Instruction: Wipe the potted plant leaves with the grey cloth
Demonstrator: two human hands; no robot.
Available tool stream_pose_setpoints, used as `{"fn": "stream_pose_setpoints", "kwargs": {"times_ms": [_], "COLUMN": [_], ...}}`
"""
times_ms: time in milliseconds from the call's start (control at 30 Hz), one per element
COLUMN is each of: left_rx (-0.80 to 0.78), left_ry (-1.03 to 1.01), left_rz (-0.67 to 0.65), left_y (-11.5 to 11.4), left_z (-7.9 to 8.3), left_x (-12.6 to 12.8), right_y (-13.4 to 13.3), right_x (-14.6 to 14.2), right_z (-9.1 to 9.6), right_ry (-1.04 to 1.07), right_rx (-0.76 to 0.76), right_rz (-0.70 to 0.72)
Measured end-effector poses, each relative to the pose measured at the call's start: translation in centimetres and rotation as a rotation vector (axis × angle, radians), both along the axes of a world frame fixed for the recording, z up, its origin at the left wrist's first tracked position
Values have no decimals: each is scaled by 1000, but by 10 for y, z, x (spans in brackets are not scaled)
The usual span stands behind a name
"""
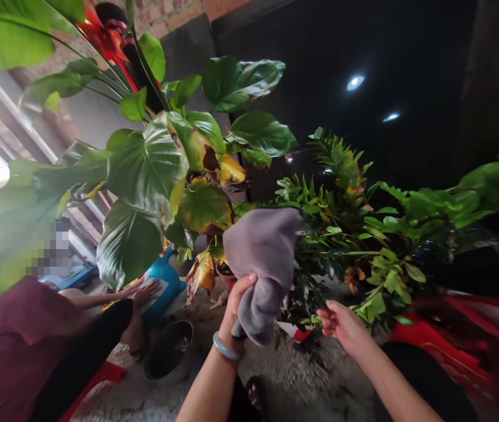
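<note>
My left hand (241, 302), with a pale bangle on its wrist, grips a bunched grey cloth (264, 252) and holds it up in the middle of the view. My right hand (340, 325) is to the right of the cloth, low beside the leafy plant (341, 217). Its fingers are curled in at the edge of the dark leaves, and what they pinch, if anything, is hidden. A tall plant with broad leaves (148, 161) rises left of the cloth, several of its leaves yellowed and brown at the edges.
Another person in a maroon top (24, 346) sits at the left, a hand (148, 290) by a blue container (163, 284). A dark bucket (170, 350) stands on the rough floor. Red bags (447, 340) lie at the right, before a dark glossy panel (363, 53).
</note>
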State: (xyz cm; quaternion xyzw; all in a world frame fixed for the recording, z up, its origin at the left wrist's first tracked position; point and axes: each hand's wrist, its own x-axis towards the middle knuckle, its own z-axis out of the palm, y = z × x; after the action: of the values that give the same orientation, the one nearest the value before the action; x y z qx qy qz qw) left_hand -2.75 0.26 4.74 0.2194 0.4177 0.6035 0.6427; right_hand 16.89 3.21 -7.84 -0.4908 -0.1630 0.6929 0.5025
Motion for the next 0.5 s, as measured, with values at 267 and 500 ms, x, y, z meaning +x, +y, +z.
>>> {"fn": "stream_pose_setpoints", "kwargs": {"times_ms": [267, 500], "left_rx": [-172, -3], "left_ry": [175, 73], "left_rz": [-146, 261], "left_y": [-48, -12], "left_z": [-76, -15], "left_x": [-7, -33], "right_y": [-1, -1], "right_x": [-1, 0], "right_z": [7, 6], "right_ry": [32, 45], "right_rx": [-58, -1], "right_rz": [-1, 16]}}
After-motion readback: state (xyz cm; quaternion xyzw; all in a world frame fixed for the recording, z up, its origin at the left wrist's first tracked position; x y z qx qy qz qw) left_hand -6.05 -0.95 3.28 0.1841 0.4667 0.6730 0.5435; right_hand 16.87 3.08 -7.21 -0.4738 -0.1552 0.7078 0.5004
